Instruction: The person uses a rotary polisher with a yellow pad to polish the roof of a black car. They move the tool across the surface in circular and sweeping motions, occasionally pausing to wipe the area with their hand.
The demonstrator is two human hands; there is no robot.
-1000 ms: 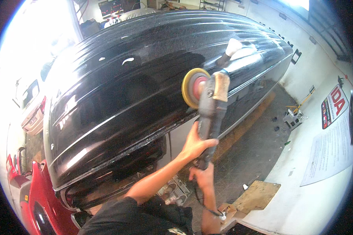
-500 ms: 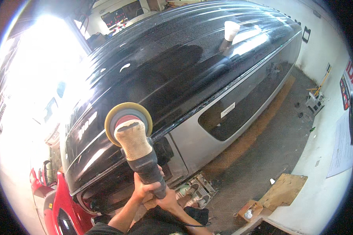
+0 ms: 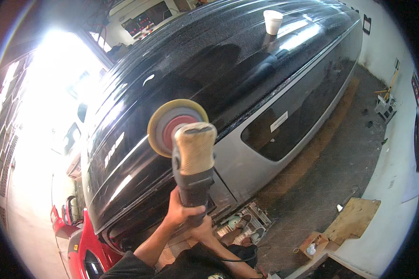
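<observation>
One black-and-tan handheld polisher (image 3: 194, 158) with one round yellow-rimmed pad (image 3: 159, 124) overlaps the near edge of the ribbed glossy black vehicle roof (image 3: 195, 65); contact is unclear. The left hand (image 3: 182, 214) has its fingers wrapped around the dark body, the right hand (image 3: 203, 229) around the lower end. One white tapered cup (image 3: 273, 22) stands on the roof. Grey floor (image 3: 323, 172) separates vehicle and wall (image 3: 390, 174).

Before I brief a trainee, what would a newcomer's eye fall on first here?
Probably the polisher with its yellow-rimmed pad, mid-picture, gripped by the left hand and right hand. Behind spreads a glossy black ribbed roof, carrying a white cup near the picture's top. Red bodywork shows lower left.
</observation>
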